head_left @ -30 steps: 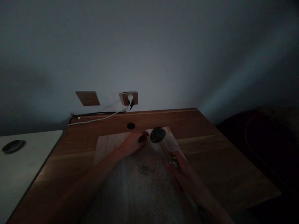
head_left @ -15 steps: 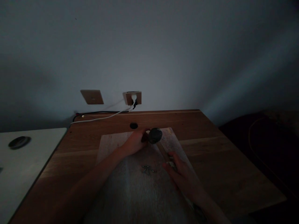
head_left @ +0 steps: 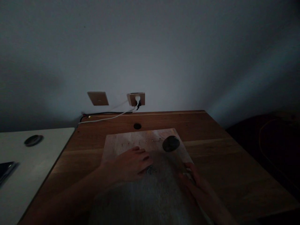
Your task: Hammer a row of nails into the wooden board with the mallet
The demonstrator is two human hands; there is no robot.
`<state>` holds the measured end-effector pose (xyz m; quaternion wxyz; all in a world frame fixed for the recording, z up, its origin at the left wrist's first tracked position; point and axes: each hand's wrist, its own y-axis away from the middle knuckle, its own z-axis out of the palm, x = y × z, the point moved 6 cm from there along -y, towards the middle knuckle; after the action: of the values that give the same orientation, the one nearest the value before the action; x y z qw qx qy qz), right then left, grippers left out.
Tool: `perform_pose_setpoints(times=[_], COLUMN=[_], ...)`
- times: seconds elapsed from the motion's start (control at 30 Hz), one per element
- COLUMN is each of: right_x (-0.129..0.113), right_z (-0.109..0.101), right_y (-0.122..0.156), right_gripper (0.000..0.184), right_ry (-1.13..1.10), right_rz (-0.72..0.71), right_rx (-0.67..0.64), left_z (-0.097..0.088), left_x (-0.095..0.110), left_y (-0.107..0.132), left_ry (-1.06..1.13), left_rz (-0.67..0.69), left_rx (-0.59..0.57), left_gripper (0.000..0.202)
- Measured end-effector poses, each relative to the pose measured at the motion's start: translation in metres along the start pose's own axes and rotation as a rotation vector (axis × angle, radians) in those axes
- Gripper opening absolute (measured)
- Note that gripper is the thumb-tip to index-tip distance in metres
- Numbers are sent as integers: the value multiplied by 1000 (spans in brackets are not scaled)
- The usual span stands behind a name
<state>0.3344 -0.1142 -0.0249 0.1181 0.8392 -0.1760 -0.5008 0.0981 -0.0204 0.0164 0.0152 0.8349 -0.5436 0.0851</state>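
Note:
In the dim head view my right hand is closed round the handle of a mallet with a dark, round head. The mallet head is raised over the far right part of a pale wooden board. Above the middle of that board my left hand has its fingers loosely bent and apart. Its fingertips are at a small pile of nails, partly covering it. Along the board's far edge runs a row of small dark marks, with a nail near the right end.
The board lies on a wooden desk with a round cable hole. Cables run along the wall to a socket. At left stands a white surface with a dark flat object on it.
My left hand has come back from the board's far edge to the nail pile, uncovering the row of marks. The mallet has moved right and nearer. The view has shifted slightly.

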Motion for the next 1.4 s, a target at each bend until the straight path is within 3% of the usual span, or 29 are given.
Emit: perform_pose_setpoints(times=[0.17,0.5,0.6,0.8,1.03,1.27,1.4], right_x=[-1,17,12,12,21,19,11], right_z=[-6,-6,-5,3,-1,-1,-1], right_y=[2,0,3,9,3,2,6], right_gripper=[50,59,57,69,66,63,57], right_ry=[37,12,12,-18,-14,-36,-63], right_rz=[-100,-9,-38,95,41,6,-8], right_rx=[59,48,82,51,90,92,121], left_z=[10,7,1,-6,-5,3,0], left_x=[6,-11,-6,2,0,-14,-47], left_y=[-4,17,20,14,11,6,-9], left_ry=[-95,-90,-149,-367,-497,-333,107], left_rz=[14,-70,-26,76,110,36,-207], left_rx=[-11,-57,-43,24,93,58,210], left_gripper=[15,6,8,10,11,12,11])
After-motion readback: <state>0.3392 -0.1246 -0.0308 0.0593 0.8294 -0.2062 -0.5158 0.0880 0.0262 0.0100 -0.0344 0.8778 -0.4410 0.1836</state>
